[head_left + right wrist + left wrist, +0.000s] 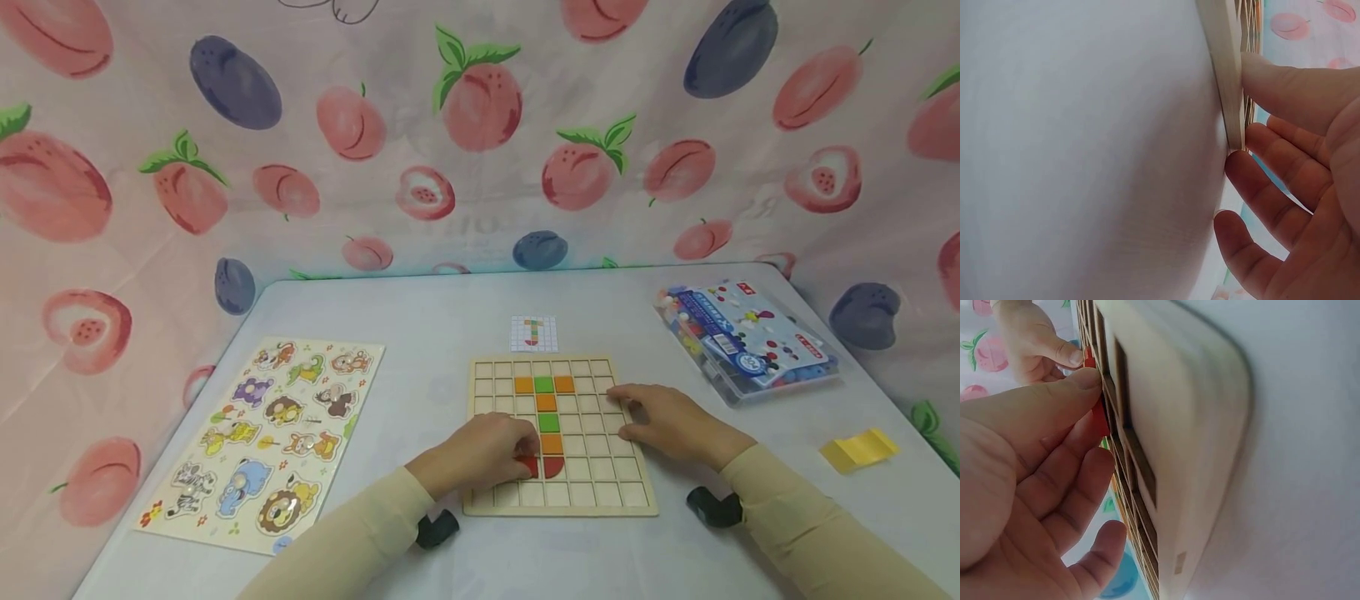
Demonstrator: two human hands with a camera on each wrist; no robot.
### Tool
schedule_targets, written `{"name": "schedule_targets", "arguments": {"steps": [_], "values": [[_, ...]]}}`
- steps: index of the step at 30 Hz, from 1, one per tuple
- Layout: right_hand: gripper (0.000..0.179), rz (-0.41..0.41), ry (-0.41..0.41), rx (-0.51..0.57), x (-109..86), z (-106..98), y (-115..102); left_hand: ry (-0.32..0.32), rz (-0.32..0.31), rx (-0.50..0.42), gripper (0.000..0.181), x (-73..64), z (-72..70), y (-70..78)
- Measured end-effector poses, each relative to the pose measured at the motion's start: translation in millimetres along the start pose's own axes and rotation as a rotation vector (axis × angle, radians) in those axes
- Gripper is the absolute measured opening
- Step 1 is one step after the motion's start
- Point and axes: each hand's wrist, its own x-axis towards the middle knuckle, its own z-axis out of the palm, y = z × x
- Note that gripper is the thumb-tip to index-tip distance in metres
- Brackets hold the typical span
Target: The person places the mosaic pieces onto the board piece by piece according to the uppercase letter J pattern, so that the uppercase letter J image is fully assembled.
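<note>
A square wooden grid board (558, 497) lies on the table. In its grid sit orange and green square tiles forming a T, with a red quarter-round tile (553, 467) below the stem. My left hand (480, 450) pinches another red tile (531, 465) between thumb and fingers at the cell to the left. That red tile (1100, 417) also shows in the left wrist view, partly covered by the fingertips. At the board's right edge rests my right hand (671, 423), its thumb over the rim and its fingers loosely bent beside the edge (1225, 81).
Behind the board lies a small pattern card (534, 333) printed with a similar T shape. An animal puzzle board (262, 450) is on the left. A clear plastic case (750, 342) of colourful pieces stands back right, with a folded yellow paper (859, 451) nearer.
</note>
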Motion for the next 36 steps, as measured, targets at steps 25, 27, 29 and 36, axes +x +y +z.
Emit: {"name": "schedule_targets", "arguments": {"steps": [25, 27, 29, 36], "values": [[0.058, -0.008, 0.006, 0.011, -0.4, -0.8, 0.4, 0.014, 0.015, -0.009, 0.019, 4.5, 3.5, -1.7], [0.058, -0.009, 0.006, 0.010, -0.4, -0.6, 0.6, 0.011, 0.013, -0.013, 0.019, 4.4, 2.9, -1.6], [0.058, -0.009, 0.005, 0.010, -0.4, -0.4, 0.6, 0.009, 0.013, -0.017, 0.018, 4.3, 2.4, -1.6], [0.058, -0.009, 0.003, 0.013, -0.2, -1.1, -0.2, 0.000, 0.022, -0.017, 0.019, 4.0, 1.1, -1.5]]}}
